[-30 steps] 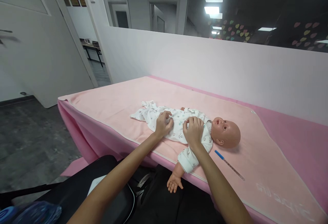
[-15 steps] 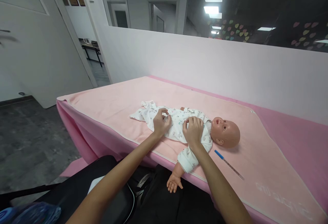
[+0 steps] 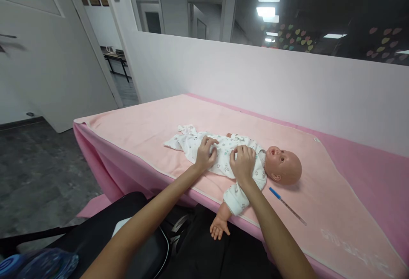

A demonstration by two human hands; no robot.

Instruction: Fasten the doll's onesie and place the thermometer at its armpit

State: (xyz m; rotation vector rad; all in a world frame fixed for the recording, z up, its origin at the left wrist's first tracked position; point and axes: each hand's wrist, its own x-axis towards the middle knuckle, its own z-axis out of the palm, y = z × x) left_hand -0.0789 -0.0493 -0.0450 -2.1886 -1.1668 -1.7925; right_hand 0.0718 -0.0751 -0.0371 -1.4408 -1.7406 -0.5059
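Note:
A bald baby doll (image 3: 283, 166) lies on its back in a white printed baby outfit (image 3: 223, 164), head to the right. My left hand (image 3: 206, 154) is over the lower front of the outfit, fingers curved and a gap between thumb and forefinger. On the chest, my right hand (image 3: 243, 162) is closed with bent fingers against the cloth; its fingertips are partly hidden. One doll arm (image 3: 221, 219) hangs over the table's near edge below my right wrist, its sleeve cuff turned back. The outfit's lower end lies loose and flat at the left.
A blue-capped pen (image 3: 287, 205) lies near the doll's head on the pink blanket (image 3: 134, 130). Beside the table stands a black chair (image 3: 143, 245), with a plastic bottle (image 3: 47, 264) at lower left. A white wall (image 3: 255, 79) with a window runs behind.
My left hand has shifted slightly right along the outfit, and its thumb and forefinger have spread apart. My right hand stays at the chest. The view has shifted slightly.

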